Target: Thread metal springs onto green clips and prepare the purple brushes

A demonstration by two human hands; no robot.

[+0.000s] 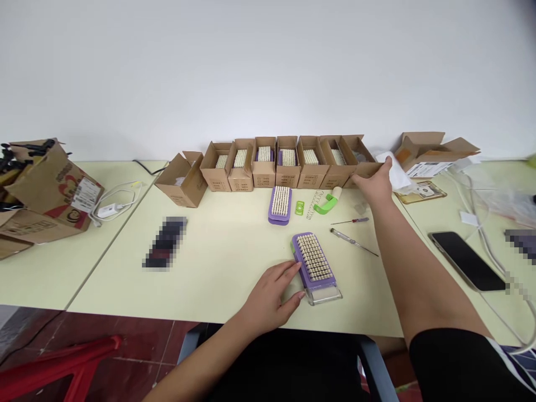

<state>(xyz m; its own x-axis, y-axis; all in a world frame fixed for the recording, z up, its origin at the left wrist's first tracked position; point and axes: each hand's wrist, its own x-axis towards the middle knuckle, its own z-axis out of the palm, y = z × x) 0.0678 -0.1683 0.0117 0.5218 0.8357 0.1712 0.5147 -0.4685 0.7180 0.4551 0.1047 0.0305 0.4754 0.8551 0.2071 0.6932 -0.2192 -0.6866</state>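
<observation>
My left hand (pixel 274 290) rests on the pale table beside a purple brush (pixel 315 262) with cream bristles and a clear base, its fingers touching the brush's left side. My right hand (pixel 377 181) reaches far out to the rightmost of a row of small open cardboard boxes (pixel 360 159), fingers laid on its flap. Several of the boxes (pixel 263 164) hold similar brushes. A second purple brush (pixel 280 204) lies in front of the row.
A green clip (pixel 299 207), a spring (pixel 314 204), a green handle (pixel 325 205) and two thin screwdrivers (pixel 354 241) lie mid-table. A phone (pixel 467 259) and cables sit to the right. An open carton (pixel 431 153) stands far right, a bigger box (pixel 46 190) at left.
</observation>
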